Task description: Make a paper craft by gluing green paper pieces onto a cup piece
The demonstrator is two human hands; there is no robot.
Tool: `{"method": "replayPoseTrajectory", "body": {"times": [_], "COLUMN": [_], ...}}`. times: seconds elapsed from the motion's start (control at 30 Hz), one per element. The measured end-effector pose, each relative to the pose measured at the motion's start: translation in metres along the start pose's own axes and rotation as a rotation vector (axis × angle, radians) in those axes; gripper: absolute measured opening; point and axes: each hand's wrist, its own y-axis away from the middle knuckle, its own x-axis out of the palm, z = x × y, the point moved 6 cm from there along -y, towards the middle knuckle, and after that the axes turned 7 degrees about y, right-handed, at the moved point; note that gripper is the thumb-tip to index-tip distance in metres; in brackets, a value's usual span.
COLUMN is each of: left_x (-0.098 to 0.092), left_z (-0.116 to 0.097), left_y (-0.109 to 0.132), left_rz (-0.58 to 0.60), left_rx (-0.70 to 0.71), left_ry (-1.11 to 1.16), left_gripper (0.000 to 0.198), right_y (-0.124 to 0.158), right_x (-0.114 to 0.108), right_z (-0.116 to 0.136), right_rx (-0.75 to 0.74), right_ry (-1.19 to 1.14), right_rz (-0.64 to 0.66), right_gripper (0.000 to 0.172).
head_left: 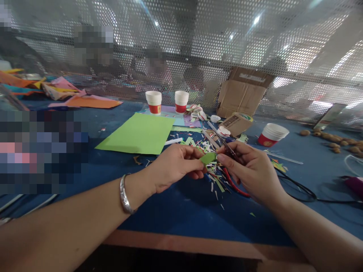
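A small green paper piece with a rounded outline is pinched between the thumb and fingers of my left hand. My right hand closes its thumb and fingertip at the other end of this piece. Along the right fingers lies a slim dark metal tool that looks like scissors, partly hidden by the hand. Beneath both hands are many cut paper scraps in green, white and red. A red curved strip or handle shows under the right hand; whether it belongs to the tool, I cannot tell.
A green paper sheet lies left of the scraps. Stacked paper cups stand behind it, with another stack at right. Farther back is an opened cardboard box. A black cable crosses the right side; coloured paper lies far left.
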Motion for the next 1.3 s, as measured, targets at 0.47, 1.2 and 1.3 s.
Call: {"method": "replayPoseTrajectory", "body": {"times": [0.47,1.2,1.3], "left_x": [-0.001,0.004,0.002], "left_z": [0.005,0.004,0.001], "left_y": [0.001,0.003,0.002], "left_rz": [0.193,0.303,0.291], "left_rx": [-0.237,-0.251,-0.226], "left_ry": [0.127,0.145,0.102], "left_gripper": [0.013,0.009,0.016], "right_y": [0.002,0.006,0.005], "right_x": [0.008,0.007,0.005], "right_z": [0.009,0.015,0.014], "right_rx": [-0.042,-0.088,-0.08], "right_ry": [0.0,-0.058,-0.055], "right_rz": [0.136,0.114,0.099], "right_gripper": [0.039,0.032,0.031]}}
